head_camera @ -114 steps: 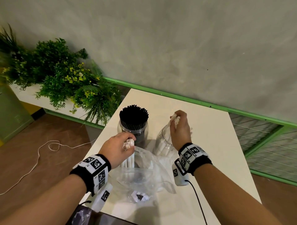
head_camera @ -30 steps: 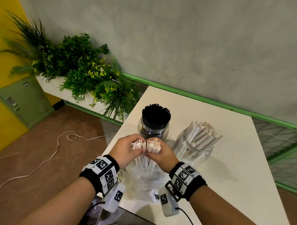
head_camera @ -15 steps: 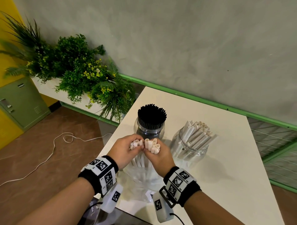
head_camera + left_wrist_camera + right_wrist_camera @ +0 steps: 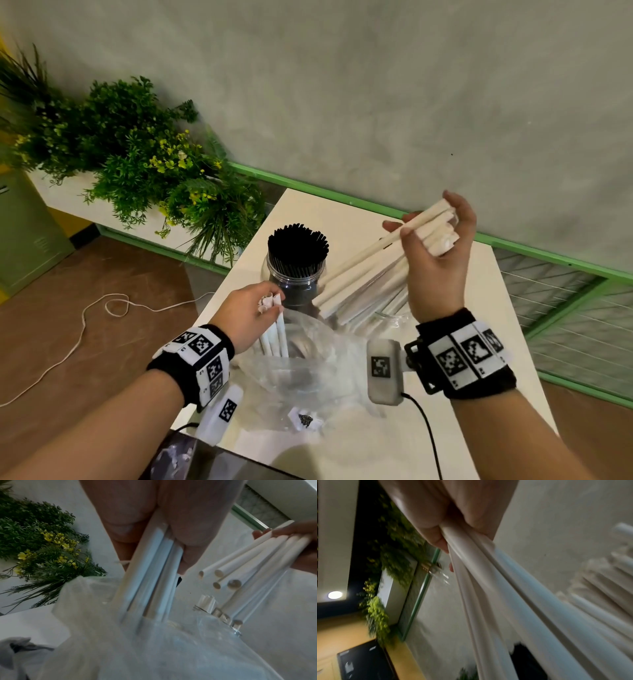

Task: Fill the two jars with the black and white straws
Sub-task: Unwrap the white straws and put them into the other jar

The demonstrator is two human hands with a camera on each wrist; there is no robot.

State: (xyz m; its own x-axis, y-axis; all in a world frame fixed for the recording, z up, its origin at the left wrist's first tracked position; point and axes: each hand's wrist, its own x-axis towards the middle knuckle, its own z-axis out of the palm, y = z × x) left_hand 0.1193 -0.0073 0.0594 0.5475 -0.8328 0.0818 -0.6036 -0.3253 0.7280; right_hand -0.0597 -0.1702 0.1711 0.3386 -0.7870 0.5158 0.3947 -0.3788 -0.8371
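A clear jar packed with black straws (image 4: 296,260) stands on the white table (image 4: 496,308). My right hand (image 4: 433,240) is raised to the right of it and grips a bundle of white straws (image 4: 363,274) that slants down to the left. The second jar (image 4: 207,603), with white straws in it, is mostly hidden behind this bundle. My left hand (image 4: 269,303) holds a few white straws (image 4: 277,335) upright inside a crumpled clear plastic bag (image 4: 308,370). The right wrist view shows my fingers (image 4: 436,527) wrapped round the bundle (image 4: 505,601).
Green plants (image 4: 137,164) fill a planter left of the table. A white cable (image 4: 102,308) lies on the brown floor. A green-framed wire fence (image 4: 565,291) runs along the table's right side. A dark object (image 4: 191,459) sits at the front edge.
My right hand has left the left hand and risen up and to the right with a bundle of white straws. The left hand stays at the bag with a few straws.
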